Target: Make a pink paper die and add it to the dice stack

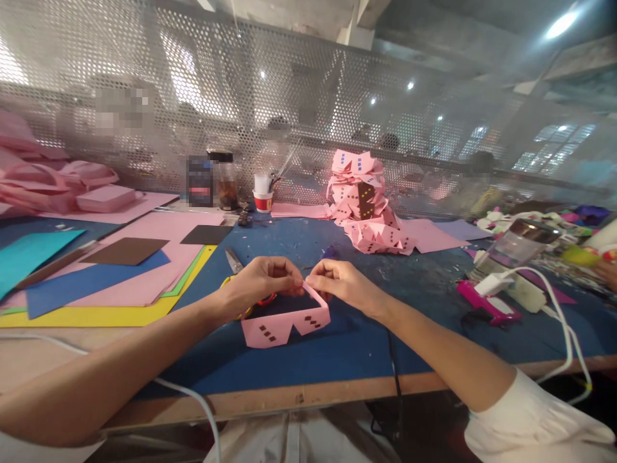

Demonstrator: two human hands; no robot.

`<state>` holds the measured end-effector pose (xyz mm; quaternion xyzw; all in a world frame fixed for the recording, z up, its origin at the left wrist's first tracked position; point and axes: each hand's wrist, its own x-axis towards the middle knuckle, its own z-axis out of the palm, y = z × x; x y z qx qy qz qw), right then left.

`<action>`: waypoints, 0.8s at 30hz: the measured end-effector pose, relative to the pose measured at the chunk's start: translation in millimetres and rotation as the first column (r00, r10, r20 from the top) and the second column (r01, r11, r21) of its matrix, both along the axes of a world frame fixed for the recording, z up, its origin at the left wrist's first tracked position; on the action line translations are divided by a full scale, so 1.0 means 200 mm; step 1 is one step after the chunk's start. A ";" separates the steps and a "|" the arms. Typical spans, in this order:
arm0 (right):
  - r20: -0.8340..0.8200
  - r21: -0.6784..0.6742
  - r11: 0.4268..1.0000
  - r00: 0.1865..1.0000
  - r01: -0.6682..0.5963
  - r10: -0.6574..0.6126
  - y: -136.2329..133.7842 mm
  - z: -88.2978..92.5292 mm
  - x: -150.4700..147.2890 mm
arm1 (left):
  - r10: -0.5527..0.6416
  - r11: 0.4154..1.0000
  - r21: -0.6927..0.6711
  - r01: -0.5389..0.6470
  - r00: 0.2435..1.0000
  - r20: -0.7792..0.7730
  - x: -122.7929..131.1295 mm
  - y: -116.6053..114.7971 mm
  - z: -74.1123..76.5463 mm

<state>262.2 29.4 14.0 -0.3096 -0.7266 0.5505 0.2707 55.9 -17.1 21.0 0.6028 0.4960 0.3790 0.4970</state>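
Observation:
A pair of pink foam or paper glasses [276, 329] with small dark squares on its front hangs just above the blue mat [332, 366]. My left hand [263, 281] is closed, its thumb and fingers pinching the end of a narrow pink side strip. Close beside it, my right hand [348, 287] pinches the same strip area, fingertips almost touching the left ones. What lies right between the fingertips is hidden. Under my left hand lie scissors [234, 260] with yellow and red handles, partly covered.
A pile of similar pink glasses [359, 193] stands at the back. Coloured sheets [139, 276] lie left. A lidded jar [227, 183] and a red-and-white cup [263, 200] stand by the perforated screen. At right are a magenta tool [489, 305], a white cable [562, 315] and a clear container [520, 244].

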 end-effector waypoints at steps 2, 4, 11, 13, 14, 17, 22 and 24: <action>0.031 -0.003 1.000 0.999 -0.017 0.017 -0.01 0.01 0.00 | 0.001 0.999 0.041 0.000 0.999 -0.036 0.00 0.00 0.00; 0.052 -0.002 1.000 0.998 -0.025 0.025 -0.01 0.01 0.00 | 0.010 0.997 0.077 -0.005 0.998 -0.063 0.01 0.00 -0.02; 0.065 0.042 0.999 0.998 -0.020 0.017 -0.02 0.02 0.00 | -0.007 0.992 0.128 0.016 0.998 -0.069 0.01 -0.01 -0.02; 0.068 0.055 0.998 0.998 -0.012 0.009 -0.02 0.01 0.00 | -0.022 0.993 0.118 0.030 0.998 -0.065 0.01 -0.01 -0.01; 0.072 0.062 0.998 0.997 -0.011 0.006 -0.01 0.01 0.01 | -0.029 0.993 0.116 0.037 0.997 -0.066 0.00 -0.01 0.00; 0.081 0.066 0.998 0.997 -0.019 0.014 -0.01 0.00 0.00 | -0.037 0.994 0.104 0.046 0.996 -0.087 0.00 -0.02 0.01; 0.075 0.034 0.999 0.997 -0.033 0.031 -0.01 0.00 0.00 | -0.052 0.995 0.088 0.054 0.998 -0.031 0.01 -0.02 0.00; 0.082 0.043 0.999 0.996 -0.031 0.028 -0.02 0.00 0.00 | -0.049 0.997 0.065 0.049 0.999 0.010 0.01 -0.01 -0.01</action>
